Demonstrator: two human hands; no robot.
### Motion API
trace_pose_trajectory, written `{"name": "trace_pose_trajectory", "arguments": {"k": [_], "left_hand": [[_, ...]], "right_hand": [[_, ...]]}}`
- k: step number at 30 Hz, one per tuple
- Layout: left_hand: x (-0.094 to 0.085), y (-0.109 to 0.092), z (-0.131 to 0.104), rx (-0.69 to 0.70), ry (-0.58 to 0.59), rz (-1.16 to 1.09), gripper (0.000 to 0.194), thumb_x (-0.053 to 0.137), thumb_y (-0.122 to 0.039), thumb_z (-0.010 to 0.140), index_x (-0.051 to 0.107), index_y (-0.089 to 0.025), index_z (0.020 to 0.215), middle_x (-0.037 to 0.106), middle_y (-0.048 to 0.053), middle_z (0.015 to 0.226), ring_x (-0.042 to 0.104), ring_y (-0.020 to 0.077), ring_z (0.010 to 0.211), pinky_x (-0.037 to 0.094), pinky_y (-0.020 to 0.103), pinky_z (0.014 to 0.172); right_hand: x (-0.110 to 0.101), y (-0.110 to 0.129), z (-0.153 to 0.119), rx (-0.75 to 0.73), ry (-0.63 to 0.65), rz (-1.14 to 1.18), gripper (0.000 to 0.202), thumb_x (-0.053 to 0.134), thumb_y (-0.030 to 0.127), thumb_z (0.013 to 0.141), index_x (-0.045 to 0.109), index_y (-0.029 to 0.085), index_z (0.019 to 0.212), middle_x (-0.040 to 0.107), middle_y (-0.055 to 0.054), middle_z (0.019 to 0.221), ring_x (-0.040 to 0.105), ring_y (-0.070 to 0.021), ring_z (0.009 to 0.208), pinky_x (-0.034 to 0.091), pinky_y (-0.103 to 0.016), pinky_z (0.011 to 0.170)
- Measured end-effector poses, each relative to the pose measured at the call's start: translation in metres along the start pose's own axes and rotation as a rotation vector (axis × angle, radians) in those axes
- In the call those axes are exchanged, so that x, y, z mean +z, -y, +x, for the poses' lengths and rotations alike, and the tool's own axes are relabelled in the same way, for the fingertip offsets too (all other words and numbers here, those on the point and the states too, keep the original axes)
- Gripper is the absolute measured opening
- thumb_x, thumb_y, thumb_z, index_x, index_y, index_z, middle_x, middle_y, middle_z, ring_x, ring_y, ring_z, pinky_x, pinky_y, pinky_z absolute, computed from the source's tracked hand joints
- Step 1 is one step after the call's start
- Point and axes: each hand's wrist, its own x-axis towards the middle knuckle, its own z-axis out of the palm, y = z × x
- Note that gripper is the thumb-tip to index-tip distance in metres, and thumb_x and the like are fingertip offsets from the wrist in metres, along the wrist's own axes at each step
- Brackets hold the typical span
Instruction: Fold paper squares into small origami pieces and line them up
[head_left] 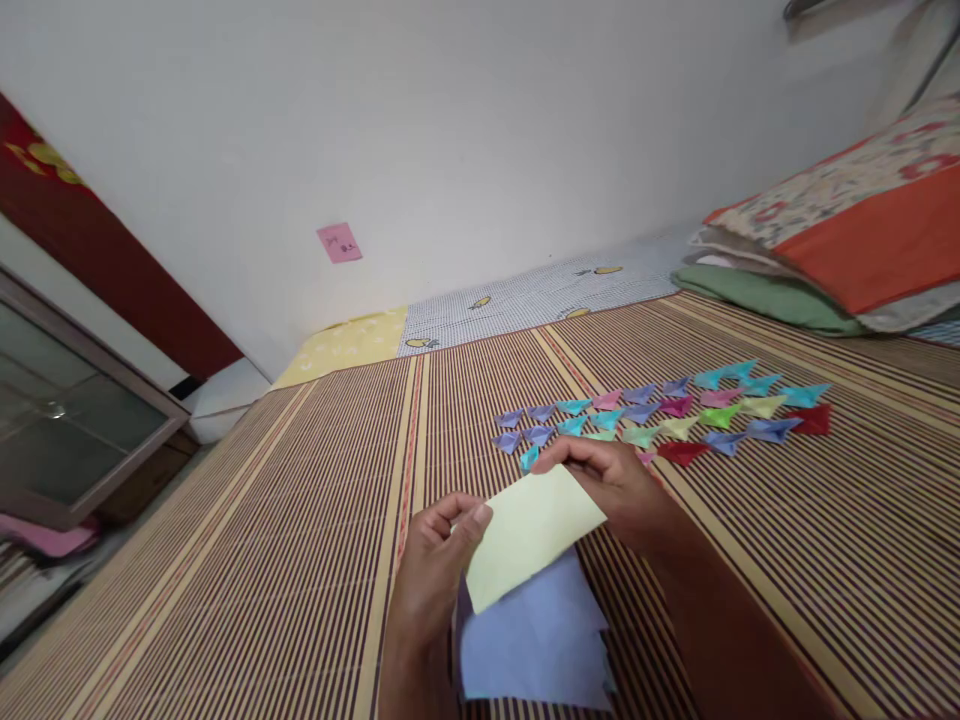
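A pale yellow sheet of paper [534,535] is held up between my two hands. My left hand [442,545] pinches its left edge, thumb on top. At its upper right edge, my right hand [611,485] grips it with the fingers curled over, the thumb hidden. Below and partly covered by this sheet lies a stack of blue-violet paper [536,640] on the striped mat [300,520]. Just beyond my right hand stand rows of small folded paper boats [679,428] in blue, turquoise, pink, red, green and yellow.
Folded bedding [877,225] with orange and floral cloth is piled at the right. A checked cloth [517,295] runs along the wall behind the mat. A pink note [339,242] is stuck to the wall. At the left stands a glass-fronted cabinet [67,400].
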Motion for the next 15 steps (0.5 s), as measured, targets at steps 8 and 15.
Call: {"name": "trace_pose_trajectory", "arguments": {"k": [8, 15], "left_hand": [[-0.009, -0.012, -0.009, 0.146, 0.158, 0.158, 0.069, 0.091, -0.053, 0.062, 0.075, -0.024, 0.122, 0.074, 0.013, 0.119, 0.067, 0.0306, 0.108, 0.055, 0.035, 0.087], [-0.005, -0.019, -0.015, 0.119, 0.175, 0.225, 0.061, 0.083, -0.054, 0.073, 0.072, -0.026, 0.126, 0.073, 0.014, 0.124, 0.066, 0.0327, 0.116, 0.054, 0.04, 0.093]], "right_hand": [[-0.003, -0.001, 0.002, 0.072, -0.059, -0.012, 0.012, 0.067, 0.031, 0.075, 0.072, 0.021, 0.08, 0.064, 0.001, 0.066, 0.054, -0.0138, 0.055, 0.041, -0.024, 0.05], [-0.004, -0.005, 0.003, 0.097, -0.04, -0.056, 0.017, 0.066, 0.036, 0.079, 0.071, 0.021, 0.084, 0.063, 0.001, 0.064, 0.053, -0.0144, 0.053, 0.04, -0.024, 0.048]]}}
